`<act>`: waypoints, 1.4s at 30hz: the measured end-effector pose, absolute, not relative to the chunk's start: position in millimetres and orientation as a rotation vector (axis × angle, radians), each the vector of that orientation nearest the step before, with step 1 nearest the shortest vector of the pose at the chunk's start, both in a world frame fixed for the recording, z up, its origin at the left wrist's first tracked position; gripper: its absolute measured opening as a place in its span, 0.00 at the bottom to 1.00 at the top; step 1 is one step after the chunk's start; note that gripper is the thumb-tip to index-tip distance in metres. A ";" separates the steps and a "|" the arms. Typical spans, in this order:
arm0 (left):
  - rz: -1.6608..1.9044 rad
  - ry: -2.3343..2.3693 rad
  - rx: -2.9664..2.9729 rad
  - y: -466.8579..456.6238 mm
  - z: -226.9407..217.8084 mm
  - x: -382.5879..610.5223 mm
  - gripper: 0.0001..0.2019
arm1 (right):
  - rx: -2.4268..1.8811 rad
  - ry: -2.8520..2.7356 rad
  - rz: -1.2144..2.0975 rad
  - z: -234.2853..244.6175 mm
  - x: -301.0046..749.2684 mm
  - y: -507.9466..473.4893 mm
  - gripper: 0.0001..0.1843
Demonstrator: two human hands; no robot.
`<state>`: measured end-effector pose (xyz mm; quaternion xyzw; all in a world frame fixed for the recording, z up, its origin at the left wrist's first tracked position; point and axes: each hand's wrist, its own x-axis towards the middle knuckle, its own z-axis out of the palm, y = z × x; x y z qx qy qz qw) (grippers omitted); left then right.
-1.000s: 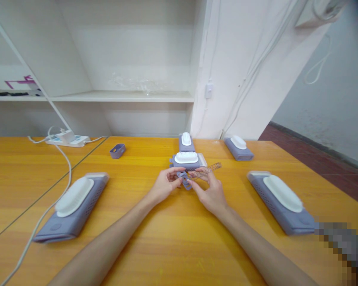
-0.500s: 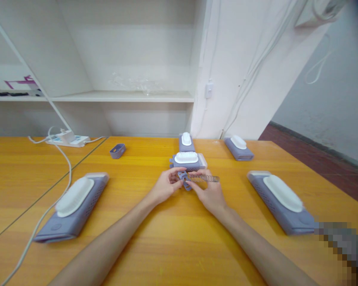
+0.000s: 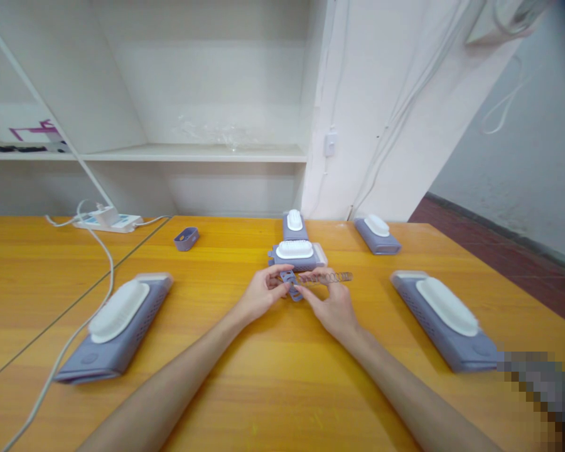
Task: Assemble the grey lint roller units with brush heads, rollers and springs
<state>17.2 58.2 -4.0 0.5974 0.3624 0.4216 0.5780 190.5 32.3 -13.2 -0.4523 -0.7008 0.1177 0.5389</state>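
My left hand (image 3: 260,292) pinches a small purple-grey plastic piece with cutouts (image 3: 290,284) just above the middle of the table. My right hand (image 3: 332,307) is closed at the other side of that piece, its fingers on a thin metal coil spring (image 3: 341,277). The spring runs from the plastic piece out to the right, over the fingers, and its far end is free. How the spring joins the piece is hidden by my fingertips. Right behind my hands lies a purple-grey device with a white bristled brush pad (image 3: 295,250).
More such devices stand around: one at the left (image 3: 117,326), one at the right (image 3: 447,320), one at the back right (image 3: 377,235) and one at the back (image 3: 294,225). A small purple ring-shaped part (image 3: 186,238) sits back left, near a power strip (image 3: 117,221) with a white cable (image 3: 104,282).
The spring's free end has shifted slightly right and up. Both hands keep almost the same place and grip.
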 end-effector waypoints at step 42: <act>0.998 0.820 1.327 57.0 -2.6 18.7 0.29 | -1.029 -1.329 0.857 -12.5 188.9 36.3 0.19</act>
